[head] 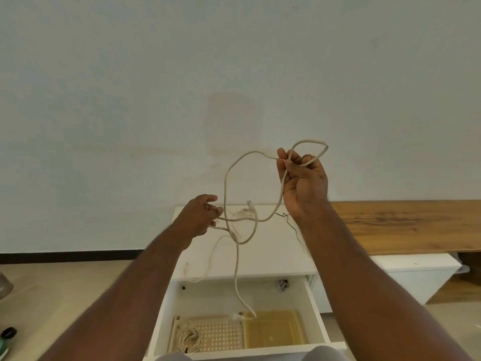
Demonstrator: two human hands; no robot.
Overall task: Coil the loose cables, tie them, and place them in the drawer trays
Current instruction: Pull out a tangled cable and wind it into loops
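Mid-coil here. Right hand (302,178), up right of centre frame, gripping the beige cable (226,183) with fingers curled round it, one small loop already poking out above the knuckles, presumably held high so the slack hangs free and doesn't kink. Left hand (201,217), lower and left of centre, pinching a lower stretch of the same cable in curled fingers, looks like feeding the next loop across. Between the two, a big loose arc, then a tail dropping down centre frame, its plug end dangling over the open drawer (316,308) right where the two trays meet.

Bottom of frame: perforated tray (221,334) on the left with one coiled cable (190,340) already lying in it; yellowish clear tray (273,332) beside it on the right. Probably where this one ends up.

On the white cabinet top (273,251): a thinner white cable (212,254) trailing over the front edge, and a thin black wire (294,227) near the right wrist. Both uncoiled, so plenty left. Tangle risk looks real around that crossing just right of the left hand.
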